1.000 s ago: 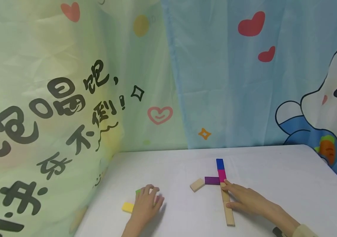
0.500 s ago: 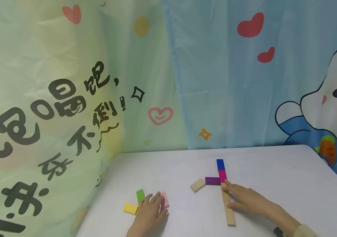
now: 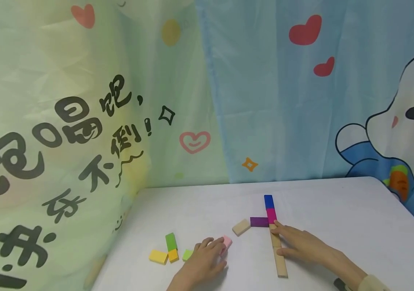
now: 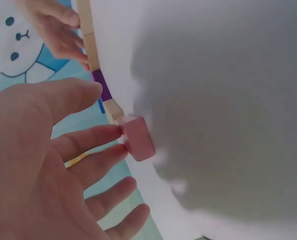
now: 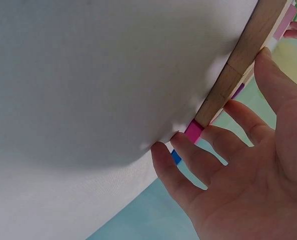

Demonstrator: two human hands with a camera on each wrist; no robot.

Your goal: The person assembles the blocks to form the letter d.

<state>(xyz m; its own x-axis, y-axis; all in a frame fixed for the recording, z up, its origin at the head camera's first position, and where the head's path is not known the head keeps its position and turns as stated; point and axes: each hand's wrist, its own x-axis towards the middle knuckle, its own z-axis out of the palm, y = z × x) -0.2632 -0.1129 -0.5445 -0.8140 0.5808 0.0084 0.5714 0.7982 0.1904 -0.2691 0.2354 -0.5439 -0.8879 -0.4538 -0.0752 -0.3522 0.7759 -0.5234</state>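
Note:
My left hand (image 3: 204, 260) reaches over a pink block (image 3: 227, 242). In the left wrist view, the index and middle fingertips touch the pink block's (image 4: 139, 139) side, while the thumb stands apart from it. My right hand (image 3: 301, 244) lies beside a straight row of blocks, its fingertips and thumb touching the plain wooden blocks (image 3: 280, 262). Beyond these, the row continues with a magenta block (image 3: 271, 215) and a blue block (image 3: 268, 201). A purple block (image 3: 259, 222) juts out leftward from the row, and a loose wooden block (image 3: 241, 227) lies slanted by its left end.
Left of my left hand lie a yellow block (image 3: 158, 256), a green block (image 3: 171, 241), an orange block (image 3: 173, 255) and a partly covered light green block (image 3: 187, 254). The white table (image 3: 199, 206) ends at a printed curtain (image 3: 265, 101) behind and to the left.
My left hand has moved right from beside the green and yellow blocks, and the pink block has slid right with it. The right hand stays in place on the wooden blocks.

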